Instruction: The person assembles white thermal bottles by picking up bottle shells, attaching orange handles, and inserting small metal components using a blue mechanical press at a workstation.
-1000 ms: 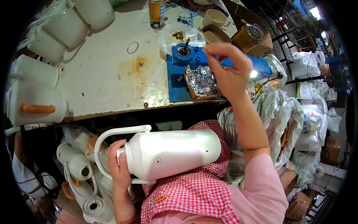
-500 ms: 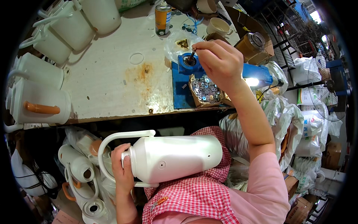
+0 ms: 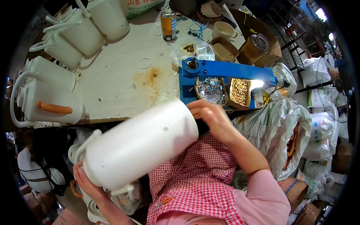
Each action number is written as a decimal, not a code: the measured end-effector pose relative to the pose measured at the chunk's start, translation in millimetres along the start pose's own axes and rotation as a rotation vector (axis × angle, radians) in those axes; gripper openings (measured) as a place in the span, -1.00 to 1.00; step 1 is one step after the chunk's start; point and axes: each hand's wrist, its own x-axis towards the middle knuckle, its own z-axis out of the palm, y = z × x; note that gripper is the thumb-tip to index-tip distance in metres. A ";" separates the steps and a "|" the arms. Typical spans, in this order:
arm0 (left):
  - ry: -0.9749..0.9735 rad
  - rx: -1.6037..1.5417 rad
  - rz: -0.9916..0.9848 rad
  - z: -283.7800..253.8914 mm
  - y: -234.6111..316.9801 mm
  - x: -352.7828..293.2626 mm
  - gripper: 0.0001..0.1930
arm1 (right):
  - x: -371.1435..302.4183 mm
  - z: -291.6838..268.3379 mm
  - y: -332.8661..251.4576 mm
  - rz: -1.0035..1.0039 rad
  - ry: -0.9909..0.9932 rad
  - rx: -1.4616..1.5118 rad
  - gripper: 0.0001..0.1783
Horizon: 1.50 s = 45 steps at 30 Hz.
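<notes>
A large white vacuum jug (image 3: 138, 144) lies aslant over my lap, its base raised toward the bench edge on the right. Its neck is gripped by my left hand (image 3: 88, 182) at the lower left, the fingers partly hidden behind the jug. At the base end, my right hand (image 3: 213, 118) has its fingers at the rim; the fingertips are hidden. Beyond that hand, on the bench, stands a blue metal press (image 3: 232, 70) with a long arm and a round head. Beside it sit a box of metal washers (image 3: 211, 90) and a box of small brass-coloured pieces (image 3: 240, 91).
Several white jugs (image 3: 58, 82) line the bench's left side. A spray can (image 3: 168, 24), a plastic bag (image 3: 180, 50), a cup (image 3: 224, 30) and a lidded jar (image 3: 254, 48) stand at the back. Wrapped sacks (image 3: 277, 127) fill the right; more jug parts lie below left.
My right hand has come down from the press head to the jug's base. The jug has turned and tilted, its neck lower left and its base raised. My left hand moved with the neck.
</notes>
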 end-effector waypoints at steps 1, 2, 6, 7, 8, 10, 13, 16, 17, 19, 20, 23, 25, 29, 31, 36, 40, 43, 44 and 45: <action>-0.044 0.025 0.055 0.7 4.4 13.2 -0.66 | 3.2 14.3 4.2 -0.012 -0.057 0.018 -0.55; -0.084 0.048 0.106 7.3 7.5 28.0 -0.67 | 7.7 32.3 -5.3 -0.042 -0.167 0.280 -0.50; -0.202 0.228 0.447 38.5 14.7 92.3 -0.70 | 50.1 36.3 -53.0 -0.199 0.070 0.399 -0.50; -0.249 0.235 0.460 54.0 26.5 103.1 -0.70 | 53.7 26.4 -60.3 -0.178 0.114 0.298 -0.54; -0.303 0.239 0.474 73.2 39.0 113.9 -0.71 | 57.7 16.4 -56.7 -0.237 0.153 0.372 -0.55; -0.366 -0.014 0.340 112.5 49.6 121.5 -0.67 | 55.9 -10.3 -54.8 -0.242 0.289 0.275 -0.54; -0.553 0.127 0.422 193.3 75.9 95.8 -0.65 | 41.3 -65.0 -43.3 -0.289 0.441 0.256 -0.53; -0.698 0.059 0.444 248.2 63.3 75.1 -0.58 | 25.3 -116.4 -25.6 -0.284 0.528 0.238 -0.51; -0.712 0.053 0.466 261.3 54.7 67.4 -0.60 | 21.0 -128.6 -20.5 -0.295 0.538 0.254 -0.50; -0.754 -0.012 0.477 280.4 39.0 56.7 -0.62 | 10.1 -149.1 -11.6 -0.282 0.560 0.279 -0.46; -0.780 -0.068 0.445 287.6 33.3 51.9 -0.64 | 6.4 -156.4 -8.2 -0.278 0.563 0.274 -0.46; -0.758 -0.124 0.445 304.7 24.4 43.2 -0.68 | -0.3 -172.0 -1.4 -0.281 0.607 0.266 -0.41; -0.760 -0.122 0.446 307.9 22.9 39.1 -0.68 | -1.4 -173.3 -0.4 -0.279 0.610 0.262 -0.41; -0.746 -0.147 0.399 309.5 26.8 34.9 -0.69 | 2.7 -171.1 0.9 -0.277 0.589 0.258 -0.44; -0.758 -0.133 0.412 311.6 28.1 36.9 -0.69 | 4.1 -176.0 6.0 -0.277 0.591 0.259 -0.46; -0.765 -0.090 0.444 315.2 23.3 43.4 -0.69 | 5.8 -174.8 8.2 -0.276 0.606 0.282 -0.49; -0.788 -0.039 0.381 308.5 17.3 46.7 -0.67 | 1.7 -167.6 1.3 -0.161 0.559 0.268 -0.50; -0.847 -0.024 0.351 311.4 10.4 47.8 -0.65 | -5.9 -164.7 -6.3 -0.119 0.558 0.233 -0.52; -0.872 -0.040 0.324 315.7 8.6 46.4 -0.64 | -8.9 -165.1 -9.3 -0.127 0.567 0.209 -0.54; -0.889 -0.042 0.334 317.2 9.1 46.7 -0.64 | -8.7 -166.3 -11.2 -0.134 0.585 0.210 -0.54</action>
